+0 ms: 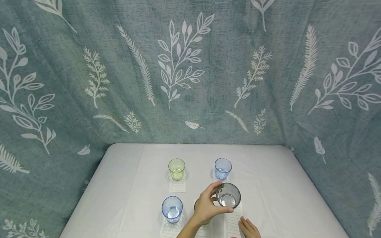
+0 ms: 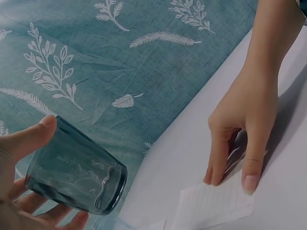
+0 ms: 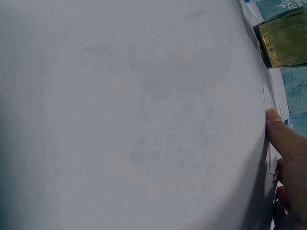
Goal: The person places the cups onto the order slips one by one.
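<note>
My left hand (image 1: 205, 205) grips a clear grey glass tumbler (image 1: 228, 195) by its side, thumb and fingers spread round it above the table. In the left wrist view the tumbler (image 2: 79, 167) is tilted and holds nothing visible. On the table, my right hand (image 1: 250, 228) touches a lined white paper slip (image 1: 233, 218) with extended fingers; in the left wrist view its thumb and fingertips rest along one end of the slip (image 2: 211, 206). An amber-brown glass (image 3: 285, 40) stands partly hidden behind my left hand in the head view.
A green glass (image 1: 177, 169) and a blue glass (image 1: 223, 168) stand farther back. Another blue glass (image 1: 172, 209) is left of my left hand. Lined slips (image 1: 177, 186) lie by the glasses on the white tablecloth (image 1: 119, 198). Leaf-patterned curtain (image 1: 190, 66) surrounds the table's back and sides.
</note>
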Available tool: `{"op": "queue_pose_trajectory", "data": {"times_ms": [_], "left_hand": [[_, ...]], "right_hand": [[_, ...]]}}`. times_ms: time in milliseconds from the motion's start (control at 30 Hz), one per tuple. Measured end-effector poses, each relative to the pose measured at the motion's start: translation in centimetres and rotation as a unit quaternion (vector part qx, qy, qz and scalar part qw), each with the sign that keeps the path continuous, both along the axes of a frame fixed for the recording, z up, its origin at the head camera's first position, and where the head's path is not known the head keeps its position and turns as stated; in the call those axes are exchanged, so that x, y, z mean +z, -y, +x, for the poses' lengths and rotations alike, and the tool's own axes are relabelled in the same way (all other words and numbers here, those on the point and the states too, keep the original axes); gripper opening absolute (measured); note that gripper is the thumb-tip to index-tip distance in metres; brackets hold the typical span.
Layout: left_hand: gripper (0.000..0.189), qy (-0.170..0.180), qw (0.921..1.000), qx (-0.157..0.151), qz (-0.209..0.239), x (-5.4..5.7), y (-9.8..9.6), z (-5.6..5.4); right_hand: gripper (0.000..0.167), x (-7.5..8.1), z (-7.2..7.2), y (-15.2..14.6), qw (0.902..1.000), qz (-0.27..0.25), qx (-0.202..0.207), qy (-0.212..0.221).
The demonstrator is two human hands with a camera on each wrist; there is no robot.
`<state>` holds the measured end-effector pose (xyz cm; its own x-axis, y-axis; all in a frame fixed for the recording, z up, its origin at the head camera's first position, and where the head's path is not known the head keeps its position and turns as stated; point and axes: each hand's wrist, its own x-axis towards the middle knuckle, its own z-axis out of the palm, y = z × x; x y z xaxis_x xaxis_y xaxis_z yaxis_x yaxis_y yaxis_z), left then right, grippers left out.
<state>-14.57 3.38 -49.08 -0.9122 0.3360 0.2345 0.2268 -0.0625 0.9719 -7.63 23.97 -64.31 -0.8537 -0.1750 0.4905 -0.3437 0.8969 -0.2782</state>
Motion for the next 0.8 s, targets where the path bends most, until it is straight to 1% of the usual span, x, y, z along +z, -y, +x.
{"op": "queue_pose_trajectory", "data": {"times_ms": [100,167,233,300,400,467,600,700,733,800], "left_hand": [[0.077,0.001,1.0000,-0.003,0.006,-0.4,-0.6,0.1],[0.076,0.002,0.9999,-0.003,0.010,-0.6,-1.0,0.2],[0.077,-0.002,1.0000,0.001,0.004,-0.9,-1.4,0.2],[0.077,-0.009,0.9999,0.007,-0.010,-1.3,-1.7,0.2],[0.077,-0.023,0.9988,0.016,-0.040,-1.9,-2.2,0.2],[0.077,-0.025,0.9980,0.017,-0.055,-2.3,-2.5,0.2],[0.079,-0.022,0.9968,0.018,-0.074,-3.0,-2.9,0.2],[0.081,-0.018,0.9960,0.016,-0.086,-3.3,-3.2,0.2],[0.082,-0.018,0.9956,0.015,-0.091,-3.4,-3.2,0.2],[0.082,-0.023,0.9945,0.013,-0.101,-3.7,-3.4,0.2]], "right_hand": [[0.073,-0.4,-0.4,-0.3,0.9987,-0.005,0.021,-0.046],[0.078,-0.7,-0.7,-0.5,0.9958,-0.012,0.039,-0.081],[0.082,-0.9,-0.9,-0.6,0.9925,-0.021,0.056,-0.106],[0.083,-1.0,-1.0,-0.7,0.9911,-0.024,0.064,-0.114],[0.082,-1.0,-1.0,-0.7,0.9916,-0.032,0.065,-0.108],[0.083,-1.1,-1.0,-0.7,0.9902,-0.040,0.067,-0.115],[0.085,-1.5,-1.5,-0.8,0.9811,-0.049,0.089,-0.165],[0.081,-1.9,-1.9,-0.8,0.9722,-0.047,0.110,-0.201],[0.078,-2.0,-2.0,-0.9,0.9699,-0.047,0.116,-0.209],[0.078,-2.1,-2.1,-0.9,0.9686,-0.044,0.120,-0.213]]}}
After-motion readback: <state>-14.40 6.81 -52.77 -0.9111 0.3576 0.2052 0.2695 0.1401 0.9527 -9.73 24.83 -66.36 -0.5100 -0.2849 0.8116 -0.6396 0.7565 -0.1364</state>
